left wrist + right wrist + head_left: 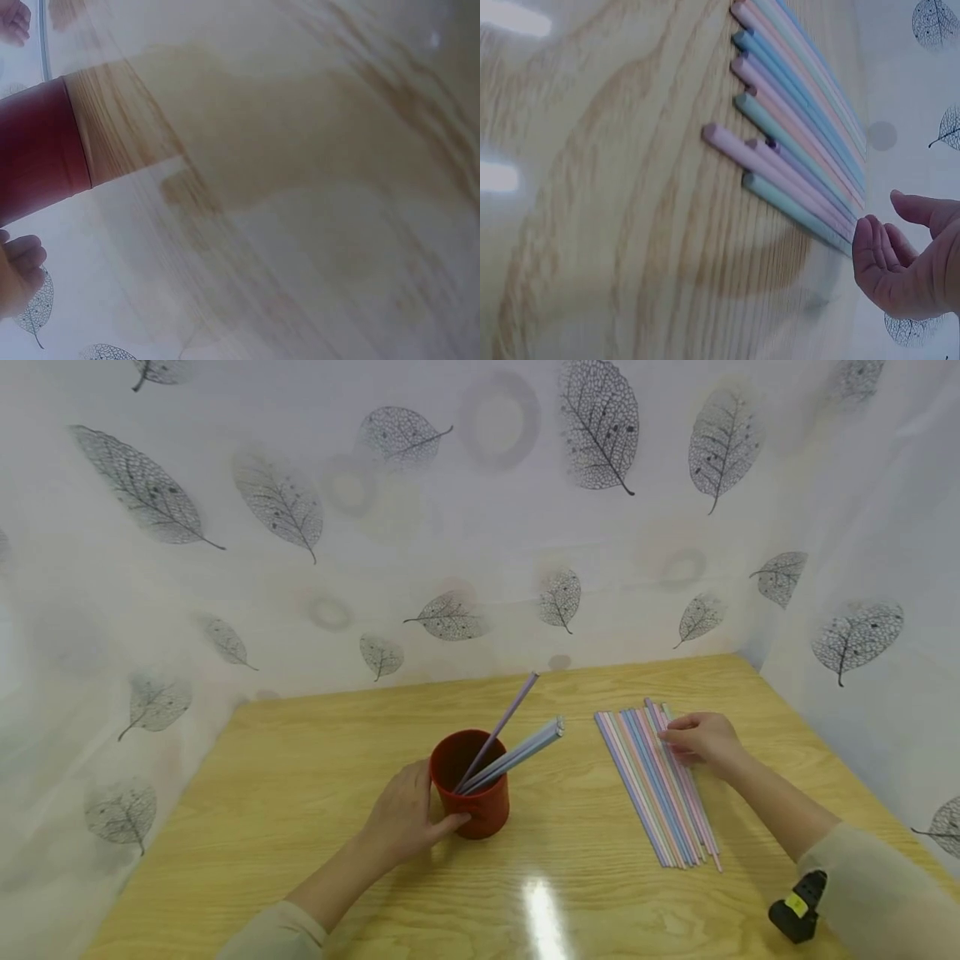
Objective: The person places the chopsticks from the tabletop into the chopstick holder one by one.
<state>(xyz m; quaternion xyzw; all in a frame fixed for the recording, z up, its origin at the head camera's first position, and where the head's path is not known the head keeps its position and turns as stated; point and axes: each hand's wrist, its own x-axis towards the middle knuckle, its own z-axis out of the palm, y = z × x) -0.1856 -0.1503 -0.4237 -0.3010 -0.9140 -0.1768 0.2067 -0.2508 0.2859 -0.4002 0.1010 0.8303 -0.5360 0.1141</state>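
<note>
My left hand [408, 814] holds a red cup [483, 814] by its left side, thumb along the front and fingers round the back. In the left wrist view the cup [37, 146] shows at the left edge, with fingertips below it. Several pale blue straws [517, 756] and one purple straw [502, 722] lean to the right inside the cup. At the right, a row of pastel straws [652, 785] lies flat. My right hand [705, 743] is at the row's far right edge; in the right wrist view its fingers are loosely bent, the thumb apart from them.
The wooden table [330, 735] runs back to a pale curtain [480, 527] printed with grey leaves. More curtain hangs at both sides. A black device with a yellow mark [798, 906] is on my right sleeve.
</note>
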